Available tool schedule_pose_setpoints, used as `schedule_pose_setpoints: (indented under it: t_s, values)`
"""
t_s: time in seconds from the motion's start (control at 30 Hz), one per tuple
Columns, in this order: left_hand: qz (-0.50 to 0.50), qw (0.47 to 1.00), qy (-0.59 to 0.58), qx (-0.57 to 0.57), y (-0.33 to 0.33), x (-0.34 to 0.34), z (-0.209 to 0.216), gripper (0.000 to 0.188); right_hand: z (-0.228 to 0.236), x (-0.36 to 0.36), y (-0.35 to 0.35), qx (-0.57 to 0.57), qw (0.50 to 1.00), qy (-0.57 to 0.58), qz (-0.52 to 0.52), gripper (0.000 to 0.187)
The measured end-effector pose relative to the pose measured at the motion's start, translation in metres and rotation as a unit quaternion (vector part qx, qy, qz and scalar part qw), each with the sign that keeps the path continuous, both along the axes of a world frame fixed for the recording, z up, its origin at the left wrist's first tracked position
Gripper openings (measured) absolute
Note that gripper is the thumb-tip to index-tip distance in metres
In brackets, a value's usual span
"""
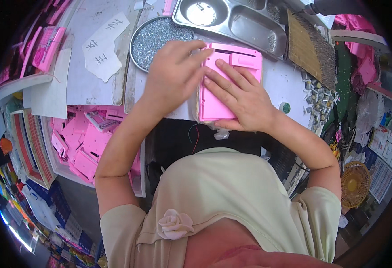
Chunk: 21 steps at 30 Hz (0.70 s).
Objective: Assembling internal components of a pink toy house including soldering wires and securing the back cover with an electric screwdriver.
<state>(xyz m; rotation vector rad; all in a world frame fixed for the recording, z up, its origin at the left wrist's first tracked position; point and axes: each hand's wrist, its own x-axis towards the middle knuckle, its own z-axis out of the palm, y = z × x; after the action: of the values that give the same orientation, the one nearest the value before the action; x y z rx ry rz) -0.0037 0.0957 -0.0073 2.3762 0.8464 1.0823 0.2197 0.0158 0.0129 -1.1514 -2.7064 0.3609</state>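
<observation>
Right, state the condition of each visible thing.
Pink plastic casing: lying flat, partly covered
Right hand: spread on the casing
Left hand: fingers bent near the casing's upper-left corner
Round metal tray: filled with silvery pieces
Steel compartment tray: some pieces inside
White crate: heaped with pink plastic parts
Torn paper: flat, written on
Fan: cannot tell if running

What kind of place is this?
Probably an assembly workshop: there's a round metal tray of tiny silvery pieces, a whitish bin heaped with pink plastic parts, and a pink rectangular plastic casing under the right hand.
</observation>
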Motion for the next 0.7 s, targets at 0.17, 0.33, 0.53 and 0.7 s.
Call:
schedule_pose_setpoints:
  t_s: [0.17, 0.33, 0.53, 0.7]
  values:
    - [-0.026, 0.992, 0.114, 0.046, 0.007, 0.010, -0.001, 0.023, -0.001, 0.005, 0.001, 0.005, 1.000, 0.026, 0.003, 0.091]
    - [-0.029, 0.984, 0.168, 0.051, 0.013, 0.009, 0.009, 0.022, -0.002, 0.009, 0.001, 0.001, 0.999, 0.051, 0.009, 0.086]
    - [-0.045, 0.970, 0.235, 0.044, 0.001, 0.013, 0.022, 0.049, -0.018, 0.037, -0.004, 0.042, 0.956, 0.262, -0.127, 0.054]
    - [-0.028, 0.963, 0.264, 0.052, -0.010, 0.024, 0.031, 0.065, -0.021, 0.070, -0.014, 0.008, 0.931, 0.222, -0.290, 0.048]
